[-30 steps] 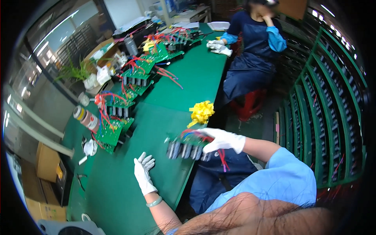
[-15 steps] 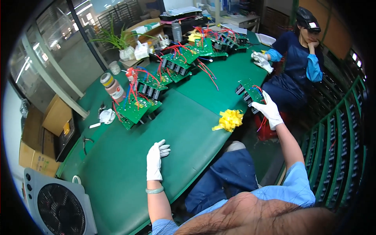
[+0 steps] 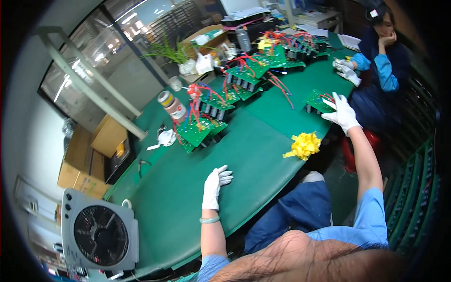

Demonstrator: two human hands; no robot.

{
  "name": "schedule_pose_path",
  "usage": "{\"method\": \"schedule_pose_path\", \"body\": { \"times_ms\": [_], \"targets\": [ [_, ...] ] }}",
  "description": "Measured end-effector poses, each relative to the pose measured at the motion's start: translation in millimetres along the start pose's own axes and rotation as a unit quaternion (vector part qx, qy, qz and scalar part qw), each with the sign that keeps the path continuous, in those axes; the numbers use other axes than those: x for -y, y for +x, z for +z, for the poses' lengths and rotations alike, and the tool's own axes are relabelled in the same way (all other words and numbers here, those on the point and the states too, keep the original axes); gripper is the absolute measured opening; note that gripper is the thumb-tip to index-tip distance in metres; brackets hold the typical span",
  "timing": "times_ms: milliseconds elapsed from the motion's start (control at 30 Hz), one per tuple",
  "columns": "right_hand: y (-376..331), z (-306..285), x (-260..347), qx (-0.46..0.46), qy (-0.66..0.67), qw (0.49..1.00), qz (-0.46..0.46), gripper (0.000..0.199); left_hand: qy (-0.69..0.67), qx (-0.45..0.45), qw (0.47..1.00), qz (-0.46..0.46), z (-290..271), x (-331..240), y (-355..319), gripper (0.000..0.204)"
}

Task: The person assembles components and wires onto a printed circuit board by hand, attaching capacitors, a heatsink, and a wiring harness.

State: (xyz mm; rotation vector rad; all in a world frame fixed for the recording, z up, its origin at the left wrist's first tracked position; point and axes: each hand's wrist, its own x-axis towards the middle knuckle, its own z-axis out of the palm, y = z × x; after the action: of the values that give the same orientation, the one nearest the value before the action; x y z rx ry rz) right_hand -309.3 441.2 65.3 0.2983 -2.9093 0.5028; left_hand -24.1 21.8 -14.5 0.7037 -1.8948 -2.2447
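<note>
Reaching far out to the right, the right hand (image 3: 344,113) in its white glove lies over the near edge of a green circuit board (image 3: 318,100) that sits on the green bench (image 3: 244,155) close to its right rim; the fingers curl onto the board, but whether they pinch it or merely rest on it I cannot tell from this angle. The board lies just ahead of and under the fingertips, toward the bench's middle, with its dark cylindrical capacitors hanging below and red and blue wires trailing from its top. The left hand (image 3: 213,185), also gloved, lies flat and released on bare bench, holding nothing, well apart from the board. The chief risk, as I judge it, is the board's nearness to the bench edge: with the arm fully stretched and the grip only on 1 edge, a pull could tip the board off the rim or drag it on its capacitors. Loose wires could also snag. A bundle of yellow ties (image 3: 303,145) lies at the bench rim between the 2 hands and could be swept off by the forearm. A row of similar boards (image 3: 206,127) runs along the far side, and a seated person (image 3: 380,56) rests gloved hands on the bench beyond.
</note>
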Motion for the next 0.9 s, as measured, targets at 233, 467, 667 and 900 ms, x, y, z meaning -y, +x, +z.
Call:
{"method": "schedule_pose_path", "body": {
  "times_ms": [233, 467, 667, 900],
  "targets": [
    [-12, 46, -2, -0.265, -0.063, 0.961, -0.041, 0.066, 0.042, -0.006, 0.998, 0.043, 4, 0, -5, 0.053],
    [-73, 24, 96, -0.279, 0.299, 0.876, -0.254, 0.021, 0.104, -0.092, 0.988, 0.069, 12, -4, -14, 0.041],
    [-137, 136, 168, 0.025, 0.42, 0.844, -0.333, 0.025, 0.125, -0.082, 0.985, 0.082, 18, -6, -11, 0.043],
    [-139, 140, 158, -0.026, 0.412, 0.865, -0.286, 0.023, 0.068, -0.08, 0.993, 0.059, 29, -19, -13, 0.045]
  ]
}}
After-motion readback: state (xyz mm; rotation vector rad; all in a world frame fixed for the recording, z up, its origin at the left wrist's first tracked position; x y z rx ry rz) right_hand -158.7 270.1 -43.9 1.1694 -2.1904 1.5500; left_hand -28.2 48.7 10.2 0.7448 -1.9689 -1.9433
